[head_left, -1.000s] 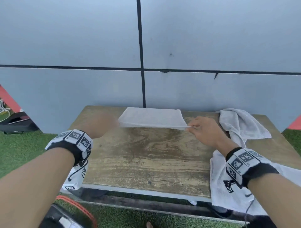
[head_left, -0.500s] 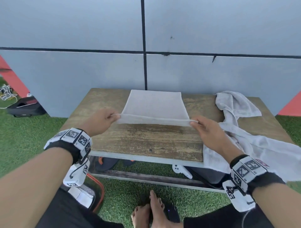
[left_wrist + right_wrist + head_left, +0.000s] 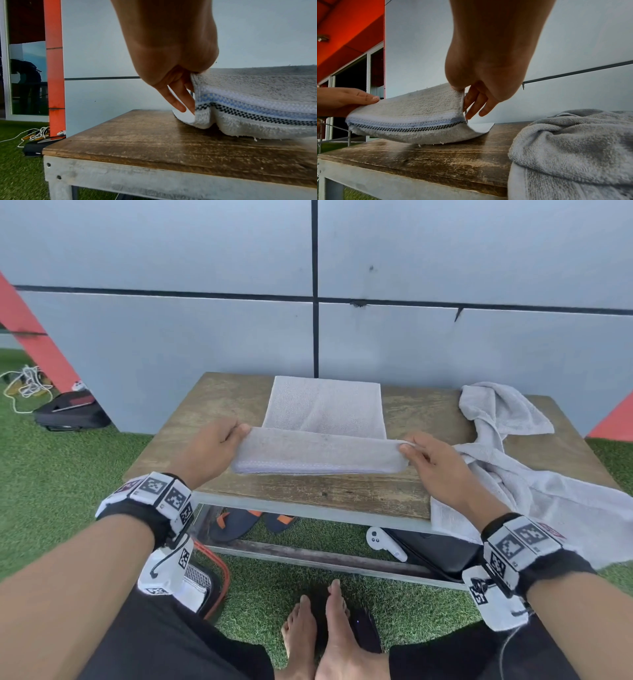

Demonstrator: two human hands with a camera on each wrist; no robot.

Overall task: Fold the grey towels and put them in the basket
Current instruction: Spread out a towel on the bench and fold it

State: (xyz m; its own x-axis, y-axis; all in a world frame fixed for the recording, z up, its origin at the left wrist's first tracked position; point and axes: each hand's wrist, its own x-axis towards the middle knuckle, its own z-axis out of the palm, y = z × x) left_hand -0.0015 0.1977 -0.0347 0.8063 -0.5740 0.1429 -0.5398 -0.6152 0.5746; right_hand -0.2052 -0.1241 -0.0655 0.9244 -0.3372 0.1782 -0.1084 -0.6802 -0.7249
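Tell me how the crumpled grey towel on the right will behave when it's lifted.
The crumpled towel is probably floppy: it lies in soft folds and drapes over the table edge. Its thick terry pile suggests easy grip, not slipperiness. Lifted from one point, it would likely hang long and trail.

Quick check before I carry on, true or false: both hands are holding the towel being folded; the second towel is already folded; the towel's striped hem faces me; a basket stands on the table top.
1. Both hands hold the towel being folded: true. The left hand and right hand each pinch an end of the folded towel.
2. The second towel is folded: false. It lies crumpled at the table's right, hanging over the edge.
3. The striped hem faces the person: true.
4. A basket stands on the table top: false. None shows there.
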